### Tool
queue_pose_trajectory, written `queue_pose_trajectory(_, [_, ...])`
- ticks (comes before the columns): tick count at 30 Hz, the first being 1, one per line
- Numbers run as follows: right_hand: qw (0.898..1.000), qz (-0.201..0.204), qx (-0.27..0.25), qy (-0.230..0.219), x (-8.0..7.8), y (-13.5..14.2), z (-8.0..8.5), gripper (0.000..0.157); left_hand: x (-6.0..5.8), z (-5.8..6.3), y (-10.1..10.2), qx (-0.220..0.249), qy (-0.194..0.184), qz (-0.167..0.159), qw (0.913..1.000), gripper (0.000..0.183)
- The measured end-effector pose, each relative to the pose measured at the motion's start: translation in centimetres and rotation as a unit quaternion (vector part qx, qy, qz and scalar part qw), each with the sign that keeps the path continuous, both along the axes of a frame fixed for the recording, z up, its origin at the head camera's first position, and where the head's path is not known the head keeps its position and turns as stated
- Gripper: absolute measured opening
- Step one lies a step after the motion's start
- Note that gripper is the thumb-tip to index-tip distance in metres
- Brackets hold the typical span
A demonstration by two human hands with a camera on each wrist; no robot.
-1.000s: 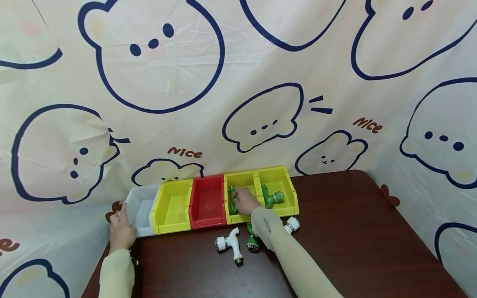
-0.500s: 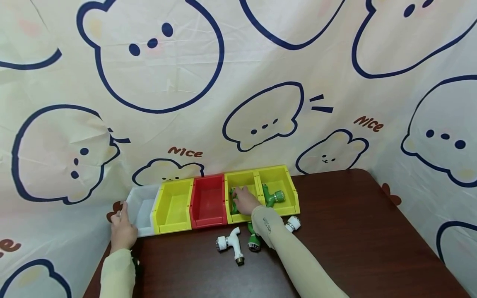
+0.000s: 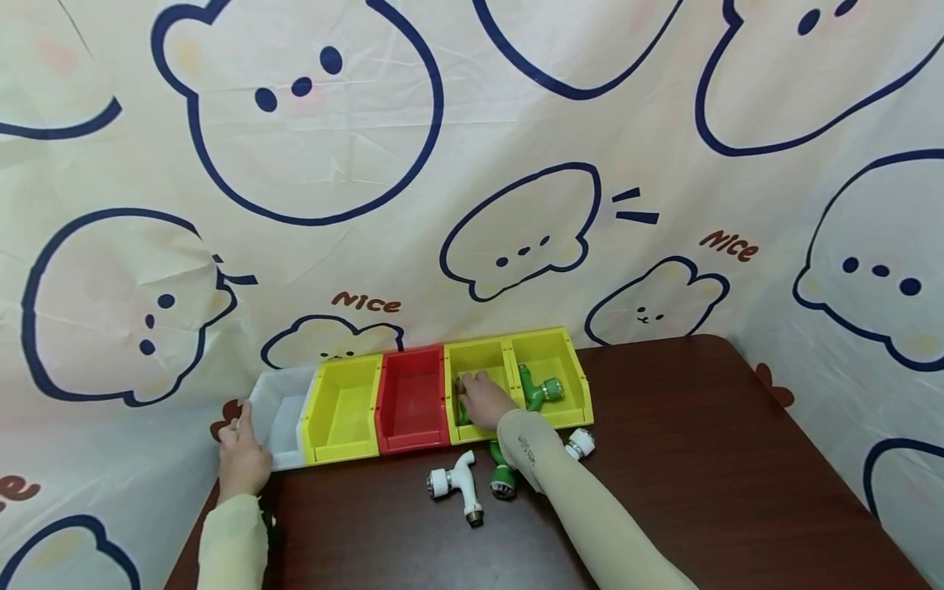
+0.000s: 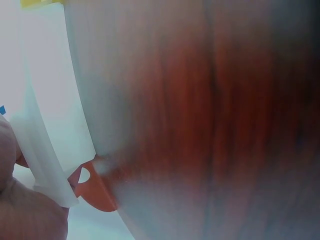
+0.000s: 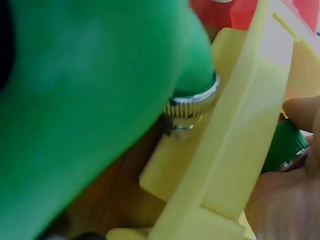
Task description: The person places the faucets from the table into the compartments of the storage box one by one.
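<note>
My left hand [image 3: 244,460] grips the outer side wall of the white bin [image 3: 283,416] at the left end of the row. In the left wrist view, the bin's wall [image 4: 42,145] passes between its fingers. My right hand [image 3: 487,401] reaches into the left of two yellow compartments and pinches a green tap [image 3: 462,407], mostly covered by the hand. The right wrist view shows the tap's ribbed green knob [image 5: 285,147] between thumb and fingers. Another green tap [image 3: 541,389] lies in the rightmost yellow compartment [image 3: 568,352].
A yellow bin [image 3: 342,406] and a red bin [image 3: 413,401] stand between. On the brown table [image 3: 701,459], in front of the bins, lie a white tap [image 3: 459,485], a green tap [image 3: 503,479] and a white-knobbed piece [image 3: 580,443], the last two partly under the right forearm.
My right hand has shifted slightly over the green tap in the compartment, covering more of its upper end. My left hand keeps its hold on the white bin.
</note>
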State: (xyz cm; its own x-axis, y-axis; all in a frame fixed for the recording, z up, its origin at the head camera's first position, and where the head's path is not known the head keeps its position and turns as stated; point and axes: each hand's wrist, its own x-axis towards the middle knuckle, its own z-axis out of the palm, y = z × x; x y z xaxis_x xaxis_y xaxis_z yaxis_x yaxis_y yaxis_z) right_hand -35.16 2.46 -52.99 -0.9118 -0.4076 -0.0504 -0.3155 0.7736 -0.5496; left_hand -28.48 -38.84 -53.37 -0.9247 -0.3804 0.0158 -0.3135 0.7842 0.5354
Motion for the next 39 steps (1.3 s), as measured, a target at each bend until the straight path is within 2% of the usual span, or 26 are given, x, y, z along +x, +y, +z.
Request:
queue_pose_trajectory(3, [0.998, 0.023, 0.047, 0.037, 0.2, -0.1, 0.3, 0.041, 0.1, 0.1, 0.0, 0.002, 0.002, 0.001, 1.0000, 0.083])
queue_pose_trajectory(6, [0.992, 0.048, 0.100, 0.067, 0.3, -0.3, 0.4, 0.046, 0.2, 0.0, -0.1, 0.003, 0.004, 0.003, 1.0000, 0.083])
queue_pose_trajectory(13, [0.977, 0.083, 0.179, 0.078, 0.6, 0.2, 1.4, 0.046, 0.1, -0.4, -0.1, 0.001, 0.000, 0.001, 1.0000, 0.083])
queue_pose_trajectory(20, [0.946, 0.117, 0.278, 0.118, 0.4, 1.1, 2.7, 0.047, 0.1, -0.4, -0.1, -0.002, 0.005, 0.000, 1.0000, 0.082])
queue_pose_trajectory(23, [0.938, 0.123, 0.299, 0.122, 0.3, 1.3, 2.6, 0.043, 0.1, -0.4, -0.1, -0.004, 0.006, 0.000, 1.0000, 0.083])
queue_pose_trajectory(34, [0.943, 0.120, 0.289, 0.114, 0.0, 1.4, 2.8, 0.041, 0.1, -0.3, -0.1, -0.003, 0.006, 0.003, 1.0000, 0.084])
queue_pose_trajectory(39, [0.951, 0.131, 0.256, 0.115, -0.1, 1.7, 3.3, 0.018, 0.1, -0.1, 0.1, 0.001, 0.007, 0.004, 1.0000, 0.083])
